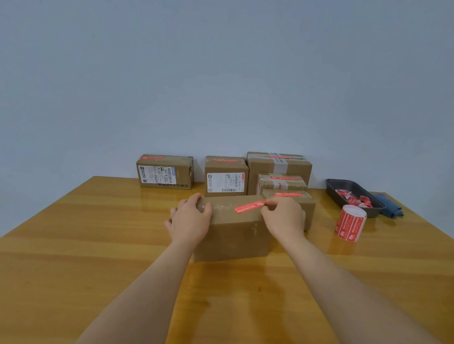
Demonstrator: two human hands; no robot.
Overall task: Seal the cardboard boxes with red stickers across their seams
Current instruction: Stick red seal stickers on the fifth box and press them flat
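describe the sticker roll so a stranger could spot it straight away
Look at the right side of the wooden table, just in front of the black tray. The sticker roll stands there alone, the only red and white cylinder among brown boxes.

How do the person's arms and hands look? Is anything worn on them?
Both forearms are bare, with no sleeves in view. The left hand and right hand wear no gloves, and no rings, watch or bracelet can be seen.

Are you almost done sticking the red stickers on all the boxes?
Nearly. The five boxes at the back already show red stickers on top. The left hand steadies the front box while the right hand lays a red sticker on it. Only pressing it down looks left.
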